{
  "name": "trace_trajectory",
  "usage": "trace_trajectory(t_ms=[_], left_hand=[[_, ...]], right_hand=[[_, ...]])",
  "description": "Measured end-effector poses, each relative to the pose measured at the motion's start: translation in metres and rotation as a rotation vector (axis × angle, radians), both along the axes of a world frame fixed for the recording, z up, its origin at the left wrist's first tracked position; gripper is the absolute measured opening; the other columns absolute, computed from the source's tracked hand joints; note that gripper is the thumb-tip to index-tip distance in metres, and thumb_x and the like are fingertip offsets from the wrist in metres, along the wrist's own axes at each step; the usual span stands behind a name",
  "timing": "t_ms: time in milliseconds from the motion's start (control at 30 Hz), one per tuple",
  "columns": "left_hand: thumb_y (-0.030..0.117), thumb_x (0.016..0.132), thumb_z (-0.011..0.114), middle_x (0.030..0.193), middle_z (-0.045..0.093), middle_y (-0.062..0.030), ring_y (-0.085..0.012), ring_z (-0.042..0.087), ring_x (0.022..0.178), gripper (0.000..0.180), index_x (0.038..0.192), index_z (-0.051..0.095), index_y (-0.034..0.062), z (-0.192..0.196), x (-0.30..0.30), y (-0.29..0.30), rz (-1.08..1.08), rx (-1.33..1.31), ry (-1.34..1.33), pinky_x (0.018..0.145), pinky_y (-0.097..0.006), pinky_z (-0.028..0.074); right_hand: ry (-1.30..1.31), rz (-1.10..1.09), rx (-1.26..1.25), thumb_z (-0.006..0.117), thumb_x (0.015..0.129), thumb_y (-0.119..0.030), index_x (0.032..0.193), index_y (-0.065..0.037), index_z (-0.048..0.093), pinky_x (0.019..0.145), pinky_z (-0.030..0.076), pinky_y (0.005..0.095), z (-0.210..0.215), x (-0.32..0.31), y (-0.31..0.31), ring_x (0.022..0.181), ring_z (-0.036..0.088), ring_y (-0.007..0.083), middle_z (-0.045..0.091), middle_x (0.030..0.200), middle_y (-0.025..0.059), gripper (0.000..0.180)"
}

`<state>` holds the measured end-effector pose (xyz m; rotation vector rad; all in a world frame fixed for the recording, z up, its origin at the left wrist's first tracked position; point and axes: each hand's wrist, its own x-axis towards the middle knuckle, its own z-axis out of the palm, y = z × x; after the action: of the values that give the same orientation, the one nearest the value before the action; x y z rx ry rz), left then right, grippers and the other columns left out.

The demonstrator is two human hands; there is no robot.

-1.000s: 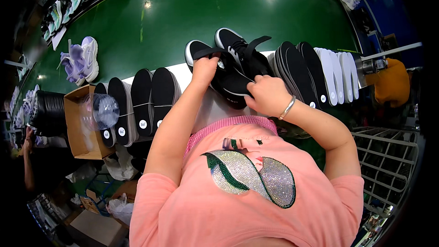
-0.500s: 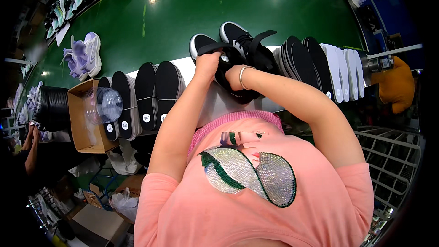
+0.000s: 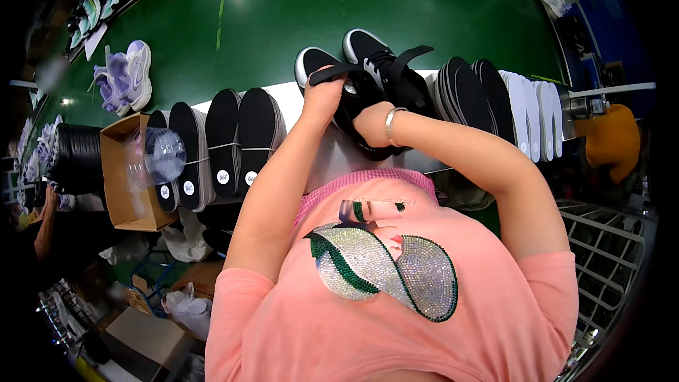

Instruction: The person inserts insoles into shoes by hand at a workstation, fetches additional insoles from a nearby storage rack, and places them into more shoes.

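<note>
shoe factory line for sure — long green conveyor belt point(image 3: 396, 7), stacks of black insoles point(image 3: 226, 141), white insoles point(image 3: 530, 110), finished sneakers point(image 3: 127, 74) waiting, cardboard box point(image 3: 124, 191) nearby

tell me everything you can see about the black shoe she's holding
The black shoe is a low sneaker with a white sole edge and a dark strap sticking out, fabric-like upper. It is held tilted above the white ledge at the green belt's edge. The left hand grips its near end; the right hand presses into it from below.
</note>
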<state>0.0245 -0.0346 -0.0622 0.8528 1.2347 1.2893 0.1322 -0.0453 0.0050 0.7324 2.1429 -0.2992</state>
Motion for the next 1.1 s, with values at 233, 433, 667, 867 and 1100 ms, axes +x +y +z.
trace_trajectory(t_ms=[233,433,667,867,1100], left_hand=[[0.012,0.075,0.054,0.066,0.055,-0.0056,-0.0146,0.050,0.063,0.014,0.075,0.057,-0.0015,0.000,-0.004,0.013,-0.043,0.072,0.113,0.061,-0.026,0.040],[0.013,0.076,0.055,0.066,0.055,-0.0036,-0.0127,0.049,0.064,0.014,0.076,0.058,-0.0011,-0.004,-0.002,0.000,-0.049,0.068,0.050,0.061,-0.025,0.039],[0.014,0.076,0.056,0.062,0.050,-0.0004,-0.0079,0.043,0.061,0.014,0.078,0.058,0.0003,0.017,-0.003,-0.015,-0.126,-0.039,0.105,0.058,-0.023,0.037],[0.022,0.077,0.053,0.071,0.059,-0.0137,-0.0243,0.056,0.066,0.023,0.083,0.059,0.0001,0.001,-0.010,-0.006,-0.026,0.187,0.354,0.061,-0.031,0.041],[0.021,0.077,0.052,0.073,0.057,-0.0153,-0.0321,0.053,0.076,0.020,0.077,0.059,0.0019,0.080,-0.003,-0.015,-0.020,0.469,0.861,0.068,-0.037,0.042]], right_hand=[[-0.020,-0.251,-0.282,0.050,0.068,-0.027,0.075,0.001,0.063,0.065,0.046,0.0348,0.007,0.011,0.006,0.073,0.059,0.0261,0.062,0.078,0.0134,0.032],[0.294,-0.477,-0.365,0.053,0.070,-0.037,0.098,0.007,0.054,0.074,0.044,0.0302,-0.015,0.027,0.003,0.085,0.057,0.0255,0.057,0.097,0.0215,0.052],[1.128,-1.703,-0.596,0.058,0.078,-0.027,0.077,-0.002,0.055,0.063,0.041,0.0225,-0.034,0.021,-0.011,0.063,0.051,0.0129,0.056,0.070,0.0063,0.025],[1.364,-1.627,-0.989,0.054,0.080,-0.016,0.074,-0.005,0.053,0.065,0.038,0.0229,-0.032,0.034,-0.003,0.060,0.046,0.0096,0.047,0.059,-0.0016,0.013],[1.456,-1.325,-0.507,0.054,0.080,-0.014,0.075,-0.004,0.054,0.056,0.038,0.0202,0.018,0.075,0.000,0.056,0.045,0.0066,0.049,0.061,-0.0016,0.012]])
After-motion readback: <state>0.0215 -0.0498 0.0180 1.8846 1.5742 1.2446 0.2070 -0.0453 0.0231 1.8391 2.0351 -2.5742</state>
